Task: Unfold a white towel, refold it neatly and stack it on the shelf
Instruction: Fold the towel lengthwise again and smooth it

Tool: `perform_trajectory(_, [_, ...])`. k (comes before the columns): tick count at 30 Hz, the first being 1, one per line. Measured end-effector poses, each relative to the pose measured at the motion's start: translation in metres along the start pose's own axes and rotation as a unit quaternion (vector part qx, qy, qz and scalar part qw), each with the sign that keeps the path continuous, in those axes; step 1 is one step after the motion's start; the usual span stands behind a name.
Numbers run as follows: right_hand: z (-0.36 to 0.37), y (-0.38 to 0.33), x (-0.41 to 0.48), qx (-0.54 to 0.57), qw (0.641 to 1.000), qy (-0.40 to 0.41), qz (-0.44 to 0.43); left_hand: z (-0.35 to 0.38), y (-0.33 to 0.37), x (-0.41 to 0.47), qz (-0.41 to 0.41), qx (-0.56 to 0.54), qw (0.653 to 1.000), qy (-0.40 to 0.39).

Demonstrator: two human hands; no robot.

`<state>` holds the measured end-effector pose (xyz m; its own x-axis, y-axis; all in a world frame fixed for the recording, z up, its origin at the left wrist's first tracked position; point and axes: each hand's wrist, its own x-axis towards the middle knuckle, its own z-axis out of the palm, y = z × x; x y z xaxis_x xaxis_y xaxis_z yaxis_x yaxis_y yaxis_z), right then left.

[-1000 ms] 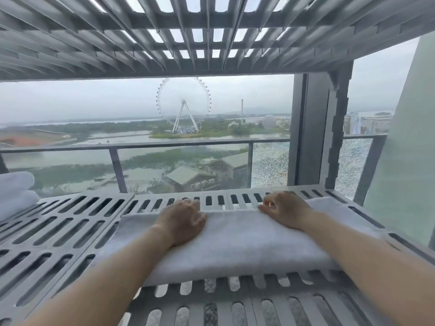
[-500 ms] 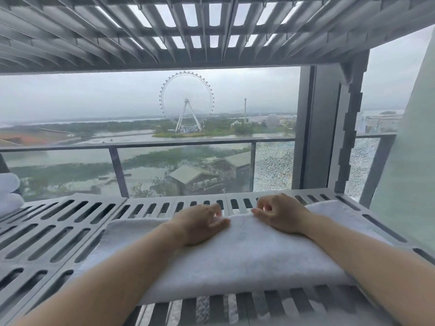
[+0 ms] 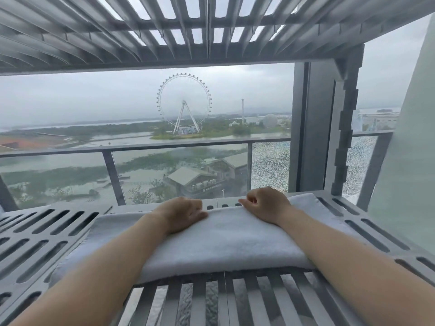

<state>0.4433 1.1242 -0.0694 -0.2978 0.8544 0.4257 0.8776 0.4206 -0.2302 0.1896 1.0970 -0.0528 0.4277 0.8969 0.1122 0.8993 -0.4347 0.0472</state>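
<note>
A folded white towel (image 3: 226,243) lies flat across the grey slatted shelf (image 3: 47,234), its long side facing me. My left hand (image 3: 181,214) rests on the towel's far edge left of the middle, fingers curled over that edge. A short gap to the right, my right hand (image 3: 267,203) pinches the same far edge with bent fingers. Both forearms lie across the towel's top. The far side of the towel under the hands is hidden.
Another slatted shelf (image 3: 164,27) hangs close overhead. A grey upright post (image 3: 339,128) stands at the back right, with a pale panel (image 3: 404,184) beside it. Behind the shelf is a glass balcony railing (image 3: 146,147).
My left hand has slid right along the towel's far edge, nearer the right hand. The view has shifted, and the white towels at the far left are out of sight.
</note>
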Motion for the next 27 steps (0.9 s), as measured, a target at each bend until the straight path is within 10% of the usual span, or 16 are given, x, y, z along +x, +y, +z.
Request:
perform_trajectory(19, [-0.032, 0.034, -0.019, -0.066, 0.998, -0.012, -0.007, 0.009, 0.056, 0.02, -0.088, 0.023, 0.995, 0.041])
perform_trajectory(27, [-0.029, 0.001, -0.066, -0.051, 0.997, 0.057, -0.015, 0.017, 0.123, 0.015, 0.057, -0.085, 0.984, 0.147])
